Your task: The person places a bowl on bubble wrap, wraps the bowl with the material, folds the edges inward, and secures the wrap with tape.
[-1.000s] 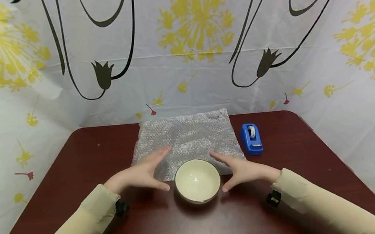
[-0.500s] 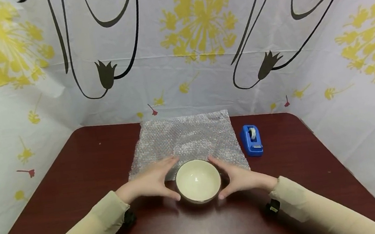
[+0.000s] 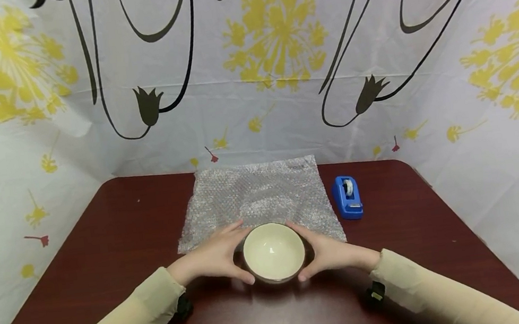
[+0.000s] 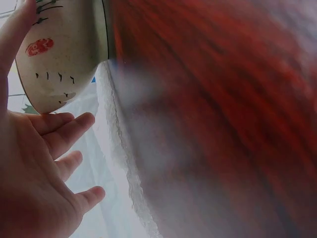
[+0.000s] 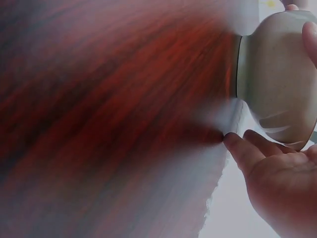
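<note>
Bowl [image 3: 274,252] sits upright on the tabletop [image 3: 282,320], cream inside, red mark [image 4: 39,47] on its outer wall per the left wrist view. Left hand [image 3: 213,258] at its 9 o'clock, right hand [image 3: 334,254] at its 3 o'clock, thumbs on the near side, fingers toward the far side. Both sets spread wide, flanking the bowl; can't tell how firm any contact is. Bubble wrap [image 3: 258,189] spread just past it at 12 o'clock. Blue tape dispenser [image 3: 353,200] at 2 o'clock, just beside the wrap.
</note>
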`<action>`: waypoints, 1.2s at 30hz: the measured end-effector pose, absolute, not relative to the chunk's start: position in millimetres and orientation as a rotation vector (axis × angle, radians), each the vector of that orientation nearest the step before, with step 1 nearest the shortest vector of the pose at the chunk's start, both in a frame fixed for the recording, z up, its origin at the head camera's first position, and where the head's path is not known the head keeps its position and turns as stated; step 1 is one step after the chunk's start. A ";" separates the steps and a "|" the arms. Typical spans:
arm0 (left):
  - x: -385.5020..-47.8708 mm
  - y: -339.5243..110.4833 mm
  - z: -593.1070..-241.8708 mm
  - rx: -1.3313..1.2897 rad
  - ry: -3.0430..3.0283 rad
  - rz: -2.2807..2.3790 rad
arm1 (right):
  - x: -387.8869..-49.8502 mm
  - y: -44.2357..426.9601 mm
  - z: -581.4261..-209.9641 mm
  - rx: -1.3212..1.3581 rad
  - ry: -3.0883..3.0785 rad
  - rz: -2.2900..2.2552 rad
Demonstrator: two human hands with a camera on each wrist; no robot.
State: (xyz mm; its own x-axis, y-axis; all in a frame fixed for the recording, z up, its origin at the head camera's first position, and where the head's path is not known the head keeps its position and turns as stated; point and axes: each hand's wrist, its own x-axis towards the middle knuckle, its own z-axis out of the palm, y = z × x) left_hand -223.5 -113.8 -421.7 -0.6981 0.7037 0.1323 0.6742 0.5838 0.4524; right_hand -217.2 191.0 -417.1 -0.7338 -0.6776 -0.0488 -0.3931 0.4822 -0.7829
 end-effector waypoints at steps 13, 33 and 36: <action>-224.3 -111.1 -423.9 1.145 2.713 0.775 | -217.5 188.2 -421.4 -0.891 2.388 -1.156; -225.3 -114.2 -417.9 1.184 2.617 0.899 | -219.4 183.3 -416.0 -0.859 2.351 -1.181; -226.0 -115.1 -415.2 1.166 2.589 0.947 | -221.2 183.0 -411.8 -0.884 2.342 -1.194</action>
